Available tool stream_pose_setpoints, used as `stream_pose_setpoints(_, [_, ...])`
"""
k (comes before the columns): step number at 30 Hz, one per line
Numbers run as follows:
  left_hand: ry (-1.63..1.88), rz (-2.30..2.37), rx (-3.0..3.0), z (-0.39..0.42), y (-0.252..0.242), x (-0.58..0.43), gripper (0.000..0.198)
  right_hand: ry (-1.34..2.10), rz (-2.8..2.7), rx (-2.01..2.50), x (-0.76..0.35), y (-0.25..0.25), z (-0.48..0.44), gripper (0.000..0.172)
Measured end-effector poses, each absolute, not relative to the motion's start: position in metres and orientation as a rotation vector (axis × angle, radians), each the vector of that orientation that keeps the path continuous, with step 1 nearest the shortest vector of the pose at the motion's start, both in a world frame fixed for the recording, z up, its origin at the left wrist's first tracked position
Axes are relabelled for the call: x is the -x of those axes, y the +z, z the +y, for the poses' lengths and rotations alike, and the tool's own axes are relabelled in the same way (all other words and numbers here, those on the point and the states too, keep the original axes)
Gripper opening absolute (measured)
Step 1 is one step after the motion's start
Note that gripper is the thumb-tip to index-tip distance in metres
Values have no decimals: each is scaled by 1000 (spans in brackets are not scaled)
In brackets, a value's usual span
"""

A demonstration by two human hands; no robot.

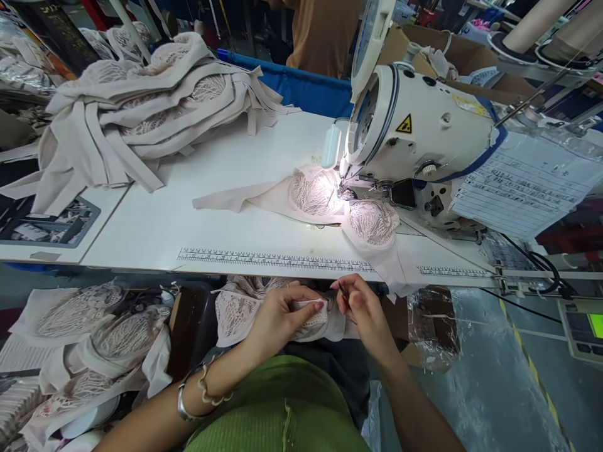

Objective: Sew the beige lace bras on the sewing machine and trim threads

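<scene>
My left hand (282,314) pinches the edge of a pale pink lace bra (235,317) that lies over my lap, just below the table's front edge. Close beside it, my right hand (365,314) is closed around a small dark tool (344,290), mostly hidden by the fingers; its exact kind does not show. A second lace bra (313,191) lies on the white table under the lit needle area of the sewing machine (424,125). One cup is left of the needle, the other in front of it, and a wing hangs over the front edge.
A heap of bras (155,107) covers the table's back left. More bras (103,339) lie low at my left, near a grey parts tray (56,226). A printed ruler (273,258) runs along the front edge. A paper sheet (527,176) hangs by the machine. Another person (325,37) is behind.
</scene>
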State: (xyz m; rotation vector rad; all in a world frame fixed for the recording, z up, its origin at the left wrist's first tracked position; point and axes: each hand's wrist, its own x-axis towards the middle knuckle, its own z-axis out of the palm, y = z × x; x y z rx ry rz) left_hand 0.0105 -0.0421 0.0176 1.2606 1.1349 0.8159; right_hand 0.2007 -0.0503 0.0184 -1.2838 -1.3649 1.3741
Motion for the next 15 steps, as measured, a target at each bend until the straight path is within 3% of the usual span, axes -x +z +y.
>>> stream_pose_setpoints(8, [879, 1103, -1110, -50, 13, -21, 28, 1307, -1571, 1400, -187, 32, -47, 33])
stream_pose_setpoints(13, [767, 1071, -1629, -34, 10, 16, 10, 1084, -1504, 1389, -202, 40, -56, 26])
stream_pose_setpoints(15, [652, 973, -1844, -27, 8, 39, 13, 1081, -1455, 1298, -213, 43, -62, 23])
